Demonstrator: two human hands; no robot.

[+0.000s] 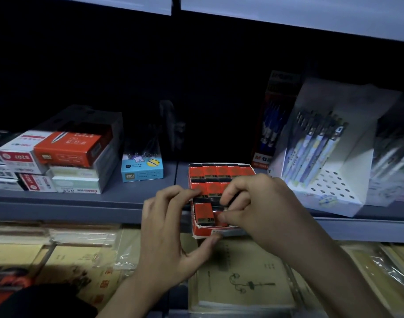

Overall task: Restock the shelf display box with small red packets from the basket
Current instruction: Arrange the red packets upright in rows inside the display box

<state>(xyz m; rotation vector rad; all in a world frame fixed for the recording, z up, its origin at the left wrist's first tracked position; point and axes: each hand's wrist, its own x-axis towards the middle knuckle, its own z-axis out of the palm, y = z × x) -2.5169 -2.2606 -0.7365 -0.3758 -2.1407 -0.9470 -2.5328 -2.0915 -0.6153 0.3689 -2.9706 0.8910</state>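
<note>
The red cardboard display box [204,234] is made of thin printed card, frayed white along its front rim. The small red packets [203,212] in it are faced with smooth, faintly glossy printed paper. The grey-blue shelf [93,203] is finished like painted metal, matt and smooth. The white card pen stand [334,189] is left matt. The yellowish paper booklets [242,278] below are partly covered in clear, crinkled, shiny plastic film

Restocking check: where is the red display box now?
Head view, centre-right: the red display box sits at the front edge of the grey shelf, between the light blue box on its left and the white pen stand on its right.
</note>
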